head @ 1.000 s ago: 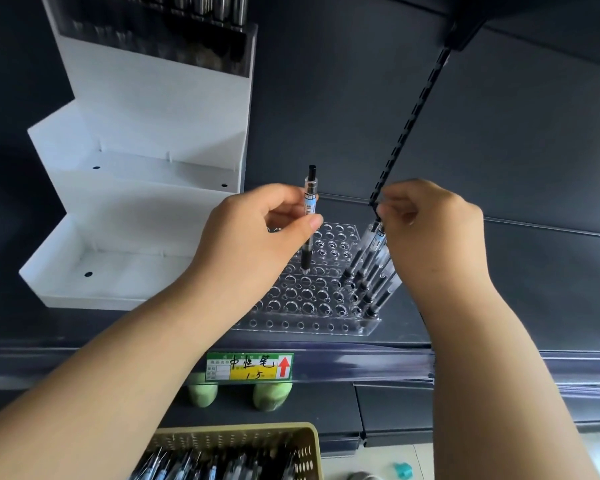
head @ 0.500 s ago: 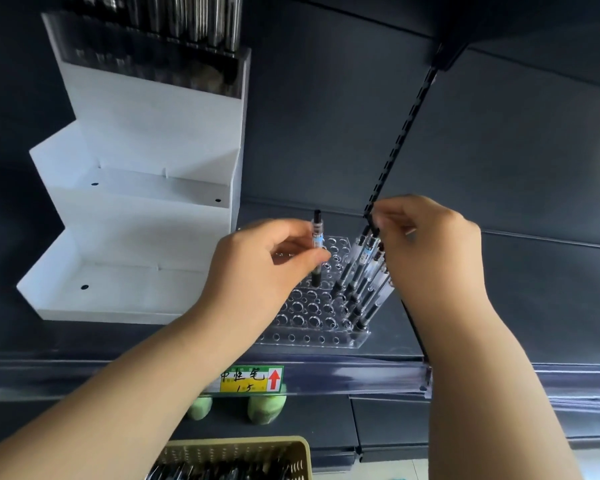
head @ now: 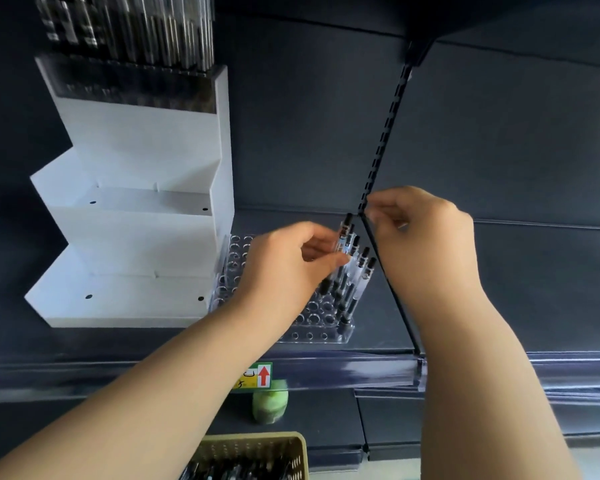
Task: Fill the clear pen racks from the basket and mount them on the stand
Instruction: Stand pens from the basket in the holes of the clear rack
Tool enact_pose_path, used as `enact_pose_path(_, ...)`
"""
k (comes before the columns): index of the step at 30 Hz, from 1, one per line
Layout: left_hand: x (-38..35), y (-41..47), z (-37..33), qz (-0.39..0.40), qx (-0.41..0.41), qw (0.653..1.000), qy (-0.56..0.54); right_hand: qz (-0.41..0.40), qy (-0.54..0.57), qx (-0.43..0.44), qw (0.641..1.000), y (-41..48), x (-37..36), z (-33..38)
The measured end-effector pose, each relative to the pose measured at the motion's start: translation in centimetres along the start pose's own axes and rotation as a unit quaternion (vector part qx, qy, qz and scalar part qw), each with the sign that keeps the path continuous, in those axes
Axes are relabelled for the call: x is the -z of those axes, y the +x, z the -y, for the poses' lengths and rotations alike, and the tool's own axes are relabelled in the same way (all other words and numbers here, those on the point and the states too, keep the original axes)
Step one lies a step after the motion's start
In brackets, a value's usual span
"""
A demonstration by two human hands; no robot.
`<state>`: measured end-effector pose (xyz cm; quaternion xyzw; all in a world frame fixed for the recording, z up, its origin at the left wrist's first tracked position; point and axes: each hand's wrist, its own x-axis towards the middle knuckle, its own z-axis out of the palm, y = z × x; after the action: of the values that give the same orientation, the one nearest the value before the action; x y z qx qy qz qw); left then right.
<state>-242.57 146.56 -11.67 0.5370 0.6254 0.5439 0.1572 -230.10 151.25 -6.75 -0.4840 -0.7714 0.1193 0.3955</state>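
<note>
A clear pen rack (head: 312, 320) with many round holes lies on the dark shelf, right of the white stepped stand (head: 136, 237). Several pens (head: 350, 299) stand along the rack's right side. My left hand (head: 284, 268) pinches one clear pen with a black cap (head: 344, 233), tilted, its tip down among the standing pens. My right hand (head: 426, 237) hovers just above and right of the pen tops, fingers curled, with nothing visible between them. A rack full of pens (head: 136, 81) sits on the stand's top step. The woven basket (head: 257, 445) of pens is at the bottom edge.
A black slotted upright (head: 385, 133) runs down the back wall to the shelf beside my right hand. The stand's two lower steps hold no rack. A price label with a red arrow (head: 257, 375) is on the shelf's front rail, and a green object (head: 269, 407) sits below it.
My left hand has carried its pen rightward and down into the row of standing pens. My right hand has lifted slightly off the pen tops. The view has tilted upward.
</note>
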Motion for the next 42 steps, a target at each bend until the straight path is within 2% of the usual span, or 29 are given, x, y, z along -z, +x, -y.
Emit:
enact_pose_path(5,-0.9,0.3,0.0,-0.014,-0.001,1.000,0.017,0.008,0.008,-0.007,1.000,-0.2,-0.2,-0.3)
enact_pose_path(9,-1.5,0.1,1.0,0.009,0.011,0.999,0.036,0.008,0.016,-0.017,1.000,-0.2,0.0,-0.5)
enact_pose_path(15,-2.1,0.3,2.4,0.049,0.076,0.994,0.061,0.011,0.028,-0.023,0.999,-0.2,0.1,-0.6)
enact_pose_path(21,-2.1,0.3,2.8,0.064,0.080,0.992,0.078,0.022,0.030,-0.028,0.999,0.0,-0.2,-0.8)
enact_pose_path(26,-1.1,-0.1,3.1,0.098,0.083,0.982,0.141,0.033,0.021,-0.021,0.999,-0.1,-0.1,-0.1)
enact_pose_path(29,1.2,-1.4,2.7,0.102,0.051,0.969,0.218,0.034,0.019,0.001,0.999,-1.0,0.1,1.4)
enact_pose_path(31,3.2,-3.0,2.4,0.112,0.020,0.948,0.296,0.045,0.012,0.033,0.998,-2.2,-0.1,2.8)
enact_pose_path(34,6.4,-6.8,2.1,0.134,-0.020,0.904,0.404,0.100,-0.024,0.098,0.990,-5.7,-1.2,4.6)
enact_pose_path(37,9.2,-11.3,2.3,0.150,-0.027,0.872,0.466,0.225,-0.095,0.140,0.959,-10.2,-2.8,5.4)
enact_pose_path(40,11.8,-15.9,3.0,0.175,0.008,0.842,0.510,0.362,-0.140,0.135,0.911,-14.6,-4.2,5.7)
enact_pose_path(42,13.0,-18.4,3.8,0.187,0.038,0.835,0.516,0.406,-0.154,0.112,0.894,-16.9,-4.9,5.7)
